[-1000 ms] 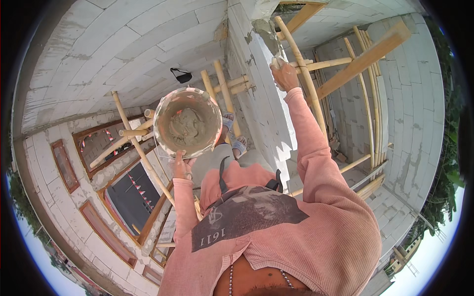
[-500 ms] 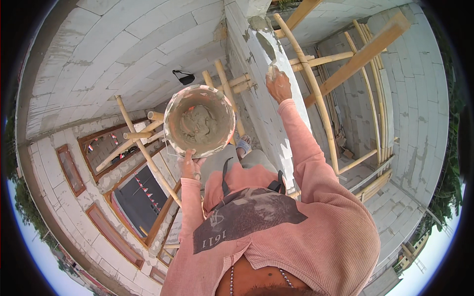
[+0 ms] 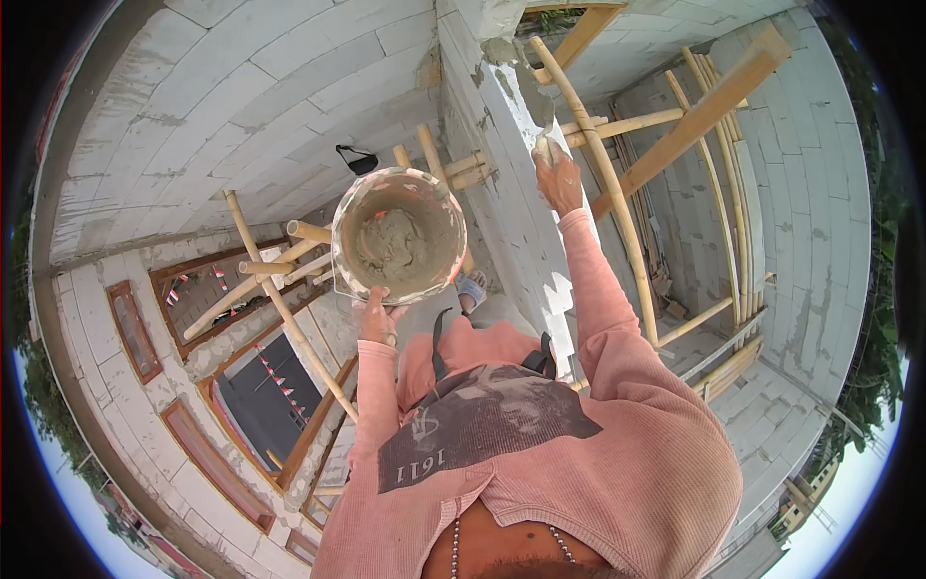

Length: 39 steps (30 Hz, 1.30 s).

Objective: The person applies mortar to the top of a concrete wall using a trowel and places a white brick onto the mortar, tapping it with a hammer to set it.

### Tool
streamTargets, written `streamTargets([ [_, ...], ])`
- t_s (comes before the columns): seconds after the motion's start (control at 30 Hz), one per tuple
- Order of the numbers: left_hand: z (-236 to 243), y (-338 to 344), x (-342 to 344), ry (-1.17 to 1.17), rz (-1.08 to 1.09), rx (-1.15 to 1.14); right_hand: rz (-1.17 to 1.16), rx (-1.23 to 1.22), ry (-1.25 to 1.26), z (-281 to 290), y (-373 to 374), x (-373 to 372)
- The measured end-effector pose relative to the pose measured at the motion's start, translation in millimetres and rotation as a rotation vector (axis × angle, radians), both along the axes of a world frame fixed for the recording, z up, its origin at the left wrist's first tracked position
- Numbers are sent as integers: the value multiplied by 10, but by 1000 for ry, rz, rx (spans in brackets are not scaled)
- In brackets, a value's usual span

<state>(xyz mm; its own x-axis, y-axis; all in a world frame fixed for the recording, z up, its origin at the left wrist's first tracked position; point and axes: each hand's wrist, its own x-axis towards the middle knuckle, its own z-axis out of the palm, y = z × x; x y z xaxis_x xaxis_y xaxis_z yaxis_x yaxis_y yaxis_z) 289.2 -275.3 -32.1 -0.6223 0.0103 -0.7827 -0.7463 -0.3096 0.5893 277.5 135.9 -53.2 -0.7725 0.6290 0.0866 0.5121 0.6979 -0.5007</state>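
Head view: from where I'm standing, a narrow window [image 3: 135,331] sits well to the left, then a bamboo pole [image 3: 258,270]. Next, the left hand [image 3: 379,317] grips the near rim of the bucket [image 3: 444,232], thumb over the lip; it's held up clear of the wall, mouth upward, mortar [image 3: 391,246] inside. Then the wall [image 3: 511,183], a grey smear [image 3: 532,96] along its top toward the far end. Beside the smear's near end, the right hand [image 3: 559,181] has its fingers curled; what they grip, I can't tell. Further right, a plank [image 3: 694,125] slants up.
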Motion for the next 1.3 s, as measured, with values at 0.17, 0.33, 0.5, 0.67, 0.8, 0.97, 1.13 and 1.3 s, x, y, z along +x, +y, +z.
streamTargets([
  [0.17, 231, 211, -72, 107, -81, -115, -94, -889, -3, 1410, -411, 545],
  [0.33, 519, 470, -212, 369, -302, -241, 268, -1001, -363, 1809, -679, 926],
  [0.5, 732, 792, -205, 711, -510, -278, 493, -171, -159, 904, -1119, 1092],
  [0.67, 689, 830, -96, 775, -552, -273, 685, -209, -188, 1009, -1320, 1123],
  [0.8, 465, 579, -150, 836, -510, -300, 370, -1148, -536, 1790, -1213, 940],
  [0.97, 851, 804, -244, 341, -341, -11, 50, -1793, -94, 1515, -1004, 1393],
  [1.13, 270, 797, -429, 275, -259, 264, 97, -2075, 308, 1355, -1070, 1756],
  [1.3, -55, 693, -748, -34, -318, 347, 209, -1939, 427, 1165, -1303, 1809],
])
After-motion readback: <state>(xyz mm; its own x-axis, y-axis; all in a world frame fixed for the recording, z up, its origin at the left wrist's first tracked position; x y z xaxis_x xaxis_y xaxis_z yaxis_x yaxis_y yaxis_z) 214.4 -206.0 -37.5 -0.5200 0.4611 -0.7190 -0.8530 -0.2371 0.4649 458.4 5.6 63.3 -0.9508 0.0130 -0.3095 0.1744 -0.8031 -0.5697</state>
